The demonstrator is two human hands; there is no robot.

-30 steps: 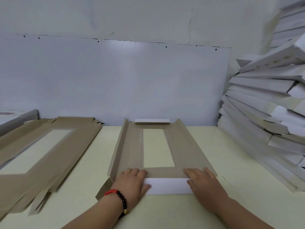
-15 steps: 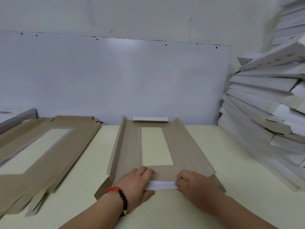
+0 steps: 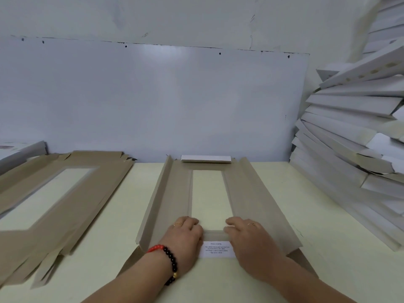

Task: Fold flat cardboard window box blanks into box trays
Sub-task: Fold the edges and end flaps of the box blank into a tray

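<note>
A brown cardboard window box blank (image 3: 247,193) lies lengthwise on the pale table in front of me. Its long left side wall (image 3: 156,202) stands partly raised, and the right one tilts up a little. The far end flap (image 3: 205,159) is folded, white side showing. The near end flap (image 3: 216,250), white with a small block of print, is folded inward over the blank's near end. My left hand (image 3: 185,237) and my right hand (image 3: 248,239) press down on this flap side by side, fingers reaching to the window's near edge.
A stack of flat brown blanks (image 3: 65,193) lies on the left of the table (image 3: 317,248). A tall leaning pile of folded white boxes (image 3: 349,149) fills the right side. A white panel (image 3: 153,101) stands against the wall behind. Another white box (image 3: 21,150) sits at far left.
The near white flap, first lying flat and then lifted between my fingers, is now turned inward over the blank's end. Both hands moved forward onto it and closer together.
</note>
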